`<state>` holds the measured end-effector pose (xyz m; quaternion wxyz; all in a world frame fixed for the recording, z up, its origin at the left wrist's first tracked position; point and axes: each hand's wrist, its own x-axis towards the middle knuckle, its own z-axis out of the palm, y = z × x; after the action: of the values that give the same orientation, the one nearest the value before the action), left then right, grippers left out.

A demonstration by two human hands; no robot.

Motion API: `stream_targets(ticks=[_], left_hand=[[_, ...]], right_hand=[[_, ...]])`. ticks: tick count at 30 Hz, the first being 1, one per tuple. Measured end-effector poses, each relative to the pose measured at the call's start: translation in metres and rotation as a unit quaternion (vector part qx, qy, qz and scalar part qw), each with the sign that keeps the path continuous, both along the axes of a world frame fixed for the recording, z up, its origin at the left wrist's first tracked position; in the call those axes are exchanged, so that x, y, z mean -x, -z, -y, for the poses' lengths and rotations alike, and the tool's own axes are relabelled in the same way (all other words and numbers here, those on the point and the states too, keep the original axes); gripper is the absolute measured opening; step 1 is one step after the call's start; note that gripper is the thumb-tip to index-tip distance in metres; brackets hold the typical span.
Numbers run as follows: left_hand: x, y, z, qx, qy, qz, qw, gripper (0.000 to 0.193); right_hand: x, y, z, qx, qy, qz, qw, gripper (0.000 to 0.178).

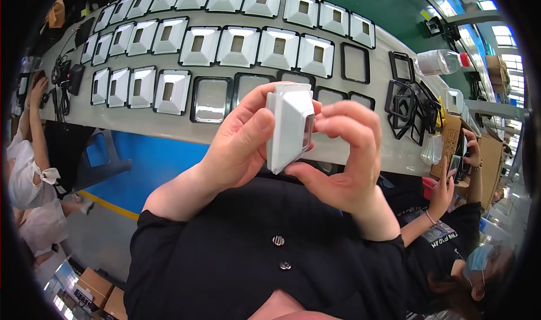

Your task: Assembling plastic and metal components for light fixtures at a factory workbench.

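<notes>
Held up over the table's near edge is a white plastic housing (286, 129) with sloped sides, tilted so that its windowed face points right. My left hand (239, 145) grips it from the left, thumb pressed on its rim side. On the other side, my right hand (352, 156) has its thumb at the lower edge and curled fingers by the window opening. The right fingertips are partly hidden behind the housing. Just beyond my hands lie black rectangular frames with clear panels, one of them a black frame (195, 100) left of my left hand.
Rows of similar white housings (201, 45) in black frames cover the table's far side. At the right are a loose black frame (343, 63), a pile of black frames (418, 117), a plastic bottle (439, 62) and a cardboard box (449, 133). Co-workers sit on both sides.
</notes>
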<state>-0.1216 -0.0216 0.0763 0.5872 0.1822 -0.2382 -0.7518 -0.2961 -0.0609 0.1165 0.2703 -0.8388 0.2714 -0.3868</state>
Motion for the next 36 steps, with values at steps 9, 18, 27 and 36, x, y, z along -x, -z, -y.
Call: stream_targets(ticks=[9,18,27,36], left_hand=[[0.007,0.002,-0.02,0.022,0.019,-0.018,0.999,0.056],[0.015,0.009,-0.005,-0.148,0.069,-0.027,0.986,0.059],[0.011,0.018,0.025,-0.096,0.145,0.026,0.984,0.066],[0.003,0.027,0.045,-0.127,0.17,0.032,0.977,0.07]], right_hand=[[0.003,0.013,-0.038,0.149,0.044,-0.003,0.988,0.043],[0.058,0.012,0.022,0.071,0.141,-0.019,0.987,0.017],[0.082,0.026,0.143,-0.059,0.056,-0.38,0.921,0.01],[0.074,0.038,0.16,-0.077,0.028,-0.384,0.92,0.008]])
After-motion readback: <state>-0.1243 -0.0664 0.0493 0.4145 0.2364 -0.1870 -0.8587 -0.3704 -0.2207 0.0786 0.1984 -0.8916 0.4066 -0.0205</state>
